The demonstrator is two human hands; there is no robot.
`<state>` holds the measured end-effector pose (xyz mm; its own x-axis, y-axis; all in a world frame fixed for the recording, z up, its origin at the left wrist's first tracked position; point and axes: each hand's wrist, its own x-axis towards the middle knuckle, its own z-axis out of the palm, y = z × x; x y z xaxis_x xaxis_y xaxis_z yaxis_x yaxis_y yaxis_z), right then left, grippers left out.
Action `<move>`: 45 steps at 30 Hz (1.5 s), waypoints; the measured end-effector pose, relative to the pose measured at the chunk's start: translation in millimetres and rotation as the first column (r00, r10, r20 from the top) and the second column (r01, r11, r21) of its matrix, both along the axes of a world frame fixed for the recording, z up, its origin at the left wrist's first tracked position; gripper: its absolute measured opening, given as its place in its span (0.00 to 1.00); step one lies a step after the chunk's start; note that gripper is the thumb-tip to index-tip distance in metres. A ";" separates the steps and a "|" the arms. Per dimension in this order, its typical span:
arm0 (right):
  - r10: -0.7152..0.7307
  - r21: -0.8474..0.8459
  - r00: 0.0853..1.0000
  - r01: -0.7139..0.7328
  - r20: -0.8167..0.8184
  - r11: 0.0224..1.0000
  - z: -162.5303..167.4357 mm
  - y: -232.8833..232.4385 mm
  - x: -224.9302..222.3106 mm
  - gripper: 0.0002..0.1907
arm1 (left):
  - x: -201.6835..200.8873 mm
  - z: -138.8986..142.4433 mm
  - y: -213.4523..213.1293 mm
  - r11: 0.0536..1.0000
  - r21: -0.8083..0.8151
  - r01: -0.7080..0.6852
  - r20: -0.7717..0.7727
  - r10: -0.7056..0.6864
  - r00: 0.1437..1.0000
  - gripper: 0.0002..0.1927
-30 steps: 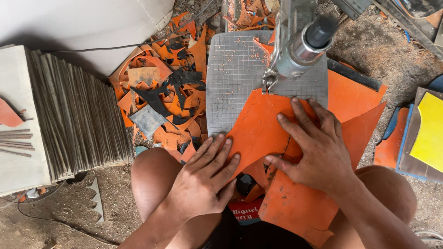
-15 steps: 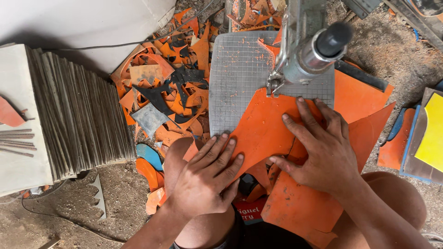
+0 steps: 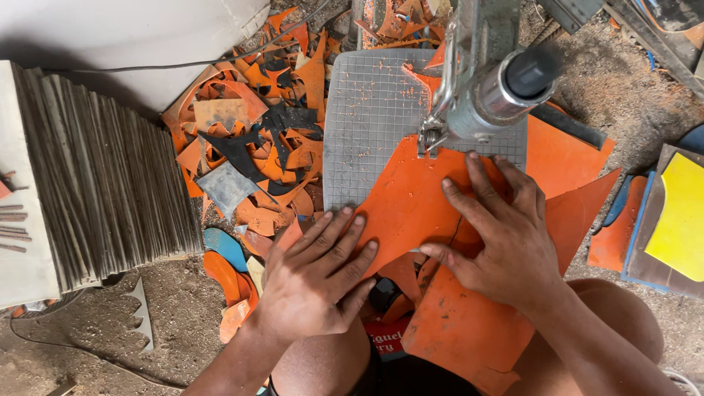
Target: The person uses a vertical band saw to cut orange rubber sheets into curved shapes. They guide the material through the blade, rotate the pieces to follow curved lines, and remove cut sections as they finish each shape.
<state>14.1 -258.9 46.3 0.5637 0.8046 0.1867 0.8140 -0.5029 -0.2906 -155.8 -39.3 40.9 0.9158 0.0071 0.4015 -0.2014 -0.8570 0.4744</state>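
Dusty grey ground (image 3: 183,323) spreads under everything, strewn with a heap of orange and black sheet offcuts (image 3: 257,147) between a fanned stack of thin grey boards (image 3: 103,198) on the left and a square grey metal plate scored with a fine grid (image 3: 374,125), which serves as the bench of a cutting machine. Over that plate hangs the machine's silver cylindrical head with a black cap (image 3: 499,95), its blade holder coming down at the far edge of a large flat orange sheet (image 3: 411,198) that lies partly on the grid plate and partly out over the person's knees. Both hands lie flat on this sheet. The left hand (image 3: 319,282) presses its near left edge, fingers spread and straight, palm down, nothing closed in its grip. The right hand (image 3: 506,242) rests palm down further right, fingers splayed and pointing towards the blade, the fingertips just short of the machine head; its grip is likewise flat and open, pinning the sheet rather than clasping it. A dark crack or cut line in the sheet runs beside the right thumb. More orange sheet pieces (image 3: 572,161) lie under and to the right, and a yellow sheet on a grey-blue panel (image 3: 678,216) sits at the right margin. Small blue and orange sole-shaped scraps (image 3: 224,257) lie near the left wrist.
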 end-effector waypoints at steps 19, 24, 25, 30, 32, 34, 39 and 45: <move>0.014 0.031 1.000 -0.015 0.023 0.999 -9.7 4.7 16.7 0.44 | 13.8 -5.4 8.7 0.999 -0.043 -0.003 -0.024 0.002 1.000 0.20; 0.009 0.033 0.999 -0.010 0.031 0.999 -12.3 5.4 19.5 0.43 | 17.0 -7.5 11.8 0.998 -0.064 0.019 -0.026 -0.021 0.999 0.22; 0.011 0.038 0.999 -0.012 0.034 0.999 -12.6 5.4 20.6 0.43 | 17.8 -7.6 12.0 0.997 -0.070 0.020 -0.023 -0.021 0.999 0.22; 0.028 0.043 0.999 -0.030 0.040 0.999 -12.3 7.3 26.4 0.43 | 22.5 -7.1 12.8 0.997 -0.076 0.018 -0.024 -0.020 0.999 0.22; 0.033 0.051 0.999 -0.036 0.043 0.998 -12.0 8.3 28.8 0.42 | 24.0 -6.7 12.9 0.997 -0.073 0.016 -0.022 -0.018 1.000 0.23; 0.041 0.064 0.998 -0.044 0.043 0.997 -11.5 8.5 31.0 0.42 | 25.4 -6.5 12.7 0.998 -0.068 0.011 -0.024 -0.013 1.000 0.23; 0.039 0.058 0.998 -0.041 0.042 0.997 -13.1 8.5 36.0 0.43 | 28.2 -7.4 13.9 0.998 -0.067 0.006 -0.016 -0.007 1.000 0.22; 0.031 0.096 0.998 -0.025 -0.060 0.995 -15.3 9.1 43.4 0.43 | 30.8 -8.6 11.2 0.998 -0.056 -0.010 -0.012 0.009 1.000 0.21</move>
<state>57.5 -249.8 31.0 0.5541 0.8003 0.2290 0.8064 -0.4477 -0.3863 -125.0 -28.0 32.3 0.9204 0.0381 0.3891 -0.1872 -0.8308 0.5242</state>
